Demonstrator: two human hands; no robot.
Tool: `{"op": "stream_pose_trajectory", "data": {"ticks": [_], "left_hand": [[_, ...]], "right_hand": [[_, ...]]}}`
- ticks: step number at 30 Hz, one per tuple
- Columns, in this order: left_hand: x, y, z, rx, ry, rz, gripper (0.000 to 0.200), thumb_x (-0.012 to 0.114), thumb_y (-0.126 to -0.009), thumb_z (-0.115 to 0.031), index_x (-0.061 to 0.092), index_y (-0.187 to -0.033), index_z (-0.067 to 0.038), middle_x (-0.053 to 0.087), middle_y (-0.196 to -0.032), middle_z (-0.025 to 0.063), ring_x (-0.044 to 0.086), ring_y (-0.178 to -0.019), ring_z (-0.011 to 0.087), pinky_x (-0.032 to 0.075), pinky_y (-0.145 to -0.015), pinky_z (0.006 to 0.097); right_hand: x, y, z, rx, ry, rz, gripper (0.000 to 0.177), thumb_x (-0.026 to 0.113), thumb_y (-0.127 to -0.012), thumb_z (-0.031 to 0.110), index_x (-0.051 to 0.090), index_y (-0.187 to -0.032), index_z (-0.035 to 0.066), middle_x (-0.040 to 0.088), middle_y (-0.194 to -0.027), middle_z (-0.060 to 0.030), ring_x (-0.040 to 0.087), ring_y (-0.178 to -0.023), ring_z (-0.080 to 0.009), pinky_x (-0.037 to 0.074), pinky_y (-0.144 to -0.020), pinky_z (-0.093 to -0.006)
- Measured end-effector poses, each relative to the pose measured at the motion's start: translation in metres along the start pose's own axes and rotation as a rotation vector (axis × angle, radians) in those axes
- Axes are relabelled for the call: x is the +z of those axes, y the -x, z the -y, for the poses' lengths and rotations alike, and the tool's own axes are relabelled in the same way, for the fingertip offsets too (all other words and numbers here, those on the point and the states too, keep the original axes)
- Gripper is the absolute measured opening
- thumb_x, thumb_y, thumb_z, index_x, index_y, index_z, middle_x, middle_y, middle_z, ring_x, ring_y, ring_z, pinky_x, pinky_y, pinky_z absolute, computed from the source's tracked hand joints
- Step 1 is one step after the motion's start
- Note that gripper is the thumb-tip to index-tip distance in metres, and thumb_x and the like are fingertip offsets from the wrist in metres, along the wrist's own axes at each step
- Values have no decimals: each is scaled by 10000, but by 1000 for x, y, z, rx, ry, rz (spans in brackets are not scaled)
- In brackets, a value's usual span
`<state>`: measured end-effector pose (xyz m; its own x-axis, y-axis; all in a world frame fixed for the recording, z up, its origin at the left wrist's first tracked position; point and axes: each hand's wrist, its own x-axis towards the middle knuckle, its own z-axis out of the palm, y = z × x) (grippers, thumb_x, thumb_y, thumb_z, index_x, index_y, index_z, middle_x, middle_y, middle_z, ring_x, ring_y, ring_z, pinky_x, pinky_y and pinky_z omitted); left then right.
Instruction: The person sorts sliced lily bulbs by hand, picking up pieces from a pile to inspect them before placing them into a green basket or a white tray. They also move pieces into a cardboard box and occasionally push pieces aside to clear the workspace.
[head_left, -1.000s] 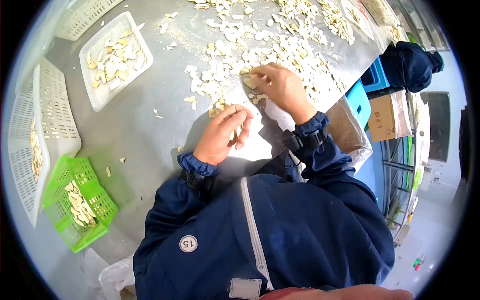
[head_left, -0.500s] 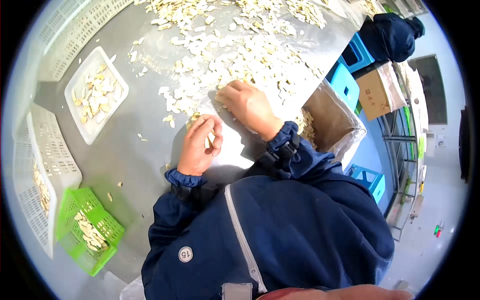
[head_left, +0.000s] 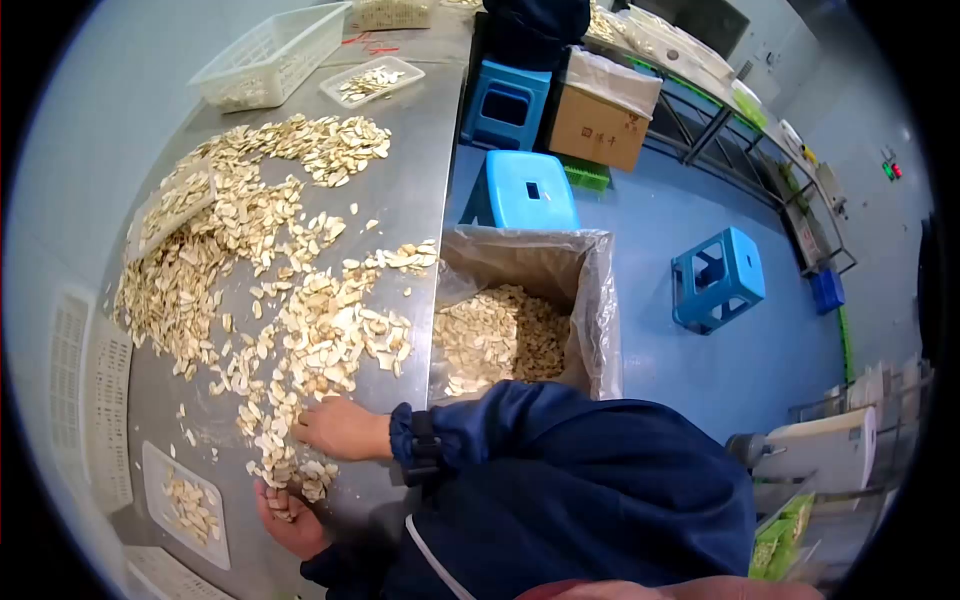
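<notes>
Pale dried slices (head_left: 335, 345) lie in a loose heap on the metal table. My left hand (head_left: 292, 525) is at the heap's near end, palm partly turned up, with its fingers curled around a few slices. Just beyond it, my right hand (head_left: 345, 428) rests against the heap's edge with its fingers bent down and together. Its fingertips are hidden, so I cannot see what they hold. A small white tray (head_left: 155, 475) with some slices stands to the left of my left hand.
A larger mound of slices (head_left: 180, 290) with a tray tilted in it covers the far left. Right of the table edge stands a plastic-lined box (head_left: 598, 320) part-filled with slices. Blue stools (head_left: 530, 190) and a cardboard carton (head_left: 597, 125) stand beyond. White baskets (head_left: 275, 60) line the table.
The view has swung to the right, bringing the far table, lined box and floor into sight. Both hands stay at the slices; my left hand is now turned more palm up.
</notes>
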<state>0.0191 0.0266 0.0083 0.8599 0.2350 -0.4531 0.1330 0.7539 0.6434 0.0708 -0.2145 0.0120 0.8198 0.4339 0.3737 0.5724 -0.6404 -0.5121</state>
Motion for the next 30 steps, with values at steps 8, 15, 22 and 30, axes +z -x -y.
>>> {"op": "stream_pose_trajectory", "data": {"ticks": [8,15,22,30], "left_hand": [[54,-17,49,175,-660,381,227,575,-984,-12,623,-1205,4,600,-860,-4,538,-726,89,459,-651,255],[110,-15,85,428,-917,472,450,575,-977,66,557,-1423,8,616,-1180,74,550,-859,114,480,-696,234],[91,8,28,-265,-34,237,300,529,-1115,-191,543,-1363,-23,528,-891,13,423,-647,87,344,-465,218],[20,30,7,-267,-17,240,225,537,-1101,-221,572,-1244,-51,538,-877,14,455,-638,97,355,-490,228]], "right_hand": [[-73,43,-72,122,40,-149,182,644,-857,103,717,-1023,98,653,-934,-115,659,-909,-348,541,-792,-475],[-129,85,-90,129,79,-103,262,790,-863,87,772,-1121,127,695,-1267,-107,625,-1197,-358,525,-991,-456],[-115,48,-68,87,85,-156,320,756,-870,128,758,-1187,173,675,-1264,-110,622,-1190,-368,516,-1004,-477],[-56,22,-26,-76,67,111,315,740,-930,289,744,-1226,180,627,-1424,-63,531,-1393,-315,381,-1206,-515]]}}
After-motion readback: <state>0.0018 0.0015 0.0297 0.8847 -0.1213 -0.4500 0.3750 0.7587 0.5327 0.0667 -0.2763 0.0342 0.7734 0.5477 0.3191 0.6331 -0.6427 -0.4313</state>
